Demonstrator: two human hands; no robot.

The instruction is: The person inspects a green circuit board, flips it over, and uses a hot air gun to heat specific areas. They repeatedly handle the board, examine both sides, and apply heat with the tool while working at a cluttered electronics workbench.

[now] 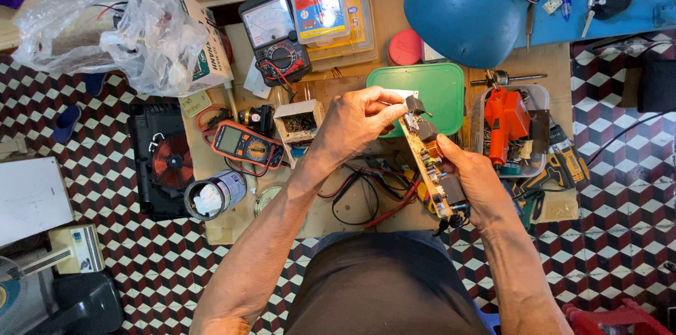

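A long tan circuit board (427, 159) with black parts and an orange component is held up over a low wooden workbench (542, 60). My right hand (475, 183) grips the board from the right, near its lower end. At the board's top end, my left hand (355, 123) pinches a small dark component (414, 104) between thumb and fingers. Red and black wires (366, 197) trail beneath the board.
An orange digital multimeter (243, 143), an analog meter (274, 38), a green lid (440, 88), a tub holding an orange drill (508, 120), a blue lamp shade (465, 4), a plastic bag (134, 25), a tin can (211, 194) and an induction cooker (165, 159) crowd the bench and the tiled floor.
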